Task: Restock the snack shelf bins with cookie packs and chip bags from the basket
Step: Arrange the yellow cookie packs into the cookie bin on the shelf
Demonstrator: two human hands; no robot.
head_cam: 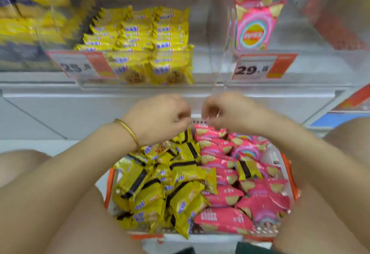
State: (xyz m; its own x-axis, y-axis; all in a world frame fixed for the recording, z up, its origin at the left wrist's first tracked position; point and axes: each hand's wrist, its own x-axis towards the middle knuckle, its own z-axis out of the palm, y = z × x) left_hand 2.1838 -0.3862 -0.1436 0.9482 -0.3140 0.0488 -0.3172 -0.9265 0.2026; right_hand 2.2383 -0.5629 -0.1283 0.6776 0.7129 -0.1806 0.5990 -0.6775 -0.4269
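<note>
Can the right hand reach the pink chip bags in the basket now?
Probably yes: the right hand is just above the pink chip bags, which lie mostly uncovered in the right half of the basket; nothing stands between.

The left hand (158, 117) and right hand (228, 111) curl their fingers (180, 116) under, hiding any hold. Blur smears the far-left packs (24, 13), cut by the edge.

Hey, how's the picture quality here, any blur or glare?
Head view: motion blur smears the yellow and purple packs at upper left, the left hand and the right hand; pale glare hazes the clear plastic bin of pink chip bags; packs in the orange-rimmed basket look sharper.
</note>
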